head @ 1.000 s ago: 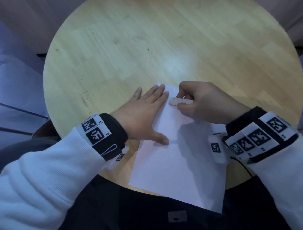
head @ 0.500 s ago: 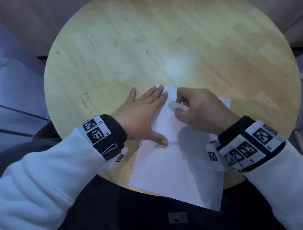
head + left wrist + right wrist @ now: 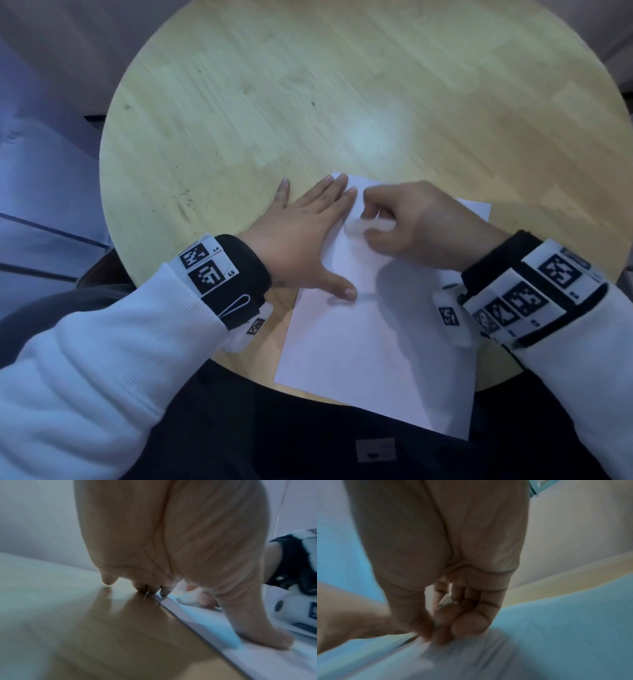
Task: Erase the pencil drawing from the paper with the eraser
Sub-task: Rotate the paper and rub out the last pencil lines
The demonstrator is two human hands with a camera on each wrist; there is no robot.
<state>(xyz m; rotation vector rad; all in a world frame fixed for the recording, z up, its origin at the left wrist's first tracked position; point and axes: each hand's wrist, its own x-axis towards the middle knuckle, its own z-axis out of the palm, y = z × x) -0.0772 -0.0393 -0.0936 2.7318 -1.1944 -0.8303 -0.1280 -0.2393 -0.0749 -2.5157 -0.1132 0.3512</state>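
A white sheet of paper (image 3: 373,346) lies on the round wooden table (image 3: 308,102), its near edge hanging over the rim. My left hand (image 3: 308,236) lies flat, fingers straight, pressing the paper's left edge, thumb on the sheet; the left wrist view shows the fingertips (image 3: 163,589) at the paper's corner. My right hand (image 3: 411,226) pinches a white eraser (image 3: 363,226) and presses it on the upper part of the paper, just right of the left fingers. The eraser is blurred. No pencil marks show. In the right wrist view the curled fingers (image 3: 467,626) touch the paper (image 3: 556,635).
The far half of the table (image 3: 342,85) is bare wood with a light glare spot. The table's rim (image 3: 113,219) curves close by my left wrist. My dark lap lies below the paper's overhanging edge.
My right hand with the eraser has slid towards me and slightly left over the paper, then blurs in motion. The left hand stays pressed in place.
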